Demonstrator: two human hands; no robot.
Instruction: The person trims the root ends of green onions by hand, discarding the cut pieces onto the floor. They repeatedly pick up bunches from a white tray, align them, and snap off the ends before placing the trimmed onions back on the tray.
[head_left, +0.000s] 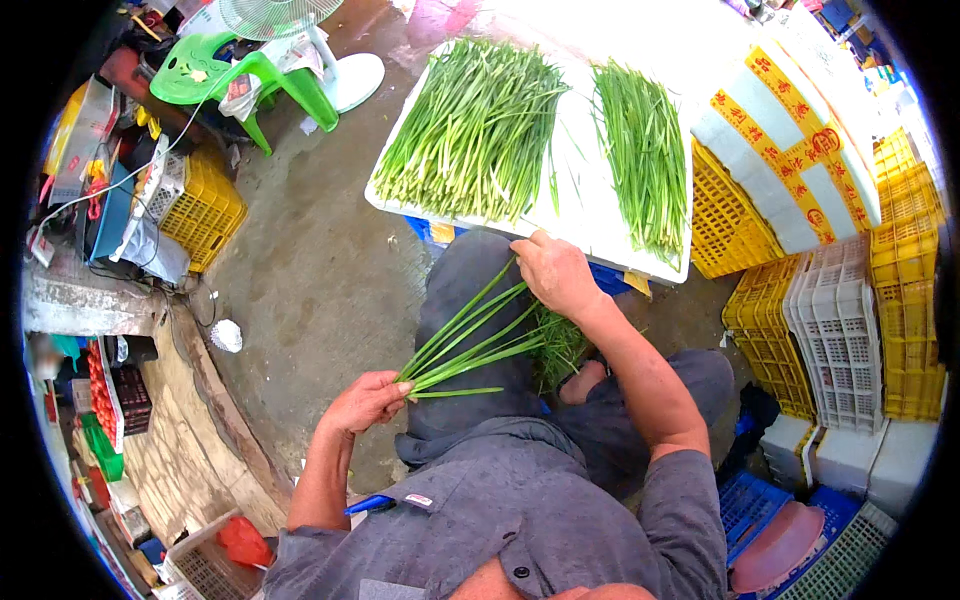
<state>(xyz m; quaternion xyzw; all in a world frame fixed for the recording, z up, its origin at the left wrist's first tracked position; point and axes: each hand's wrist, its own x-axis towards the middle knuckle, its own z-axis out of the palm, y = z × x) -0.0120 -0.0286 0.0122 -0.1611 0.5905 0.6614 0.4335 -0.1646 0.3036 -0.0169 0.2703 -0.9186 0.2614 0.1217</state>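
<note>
My left hand (367, 403) grips a small bunch of long green stalks (472, 337), probably Chinese chives, by one end. The stalks fan out over my right-of-centre lap toward my right hand (556, 274). That hand pinches the far end of one stalk, close to the front edge of a white foam board (577, 176). On the board lie a wide pile of green chives (472, 127) at left and a narrower pile (645, 161) at right. Below my right wrist, loose thin greens (559, 349) hang between my legs, partly hidden by the arm.
Stacked yellow crates (769, 330), a white crate (836, 337) and a taped foam box (795, 150) stand at right. A green plastic chair (247, 86) and a fan (352, 82) are at the upper left. Another yellow crate (206, 210) sits at left, near a cable.
</note>
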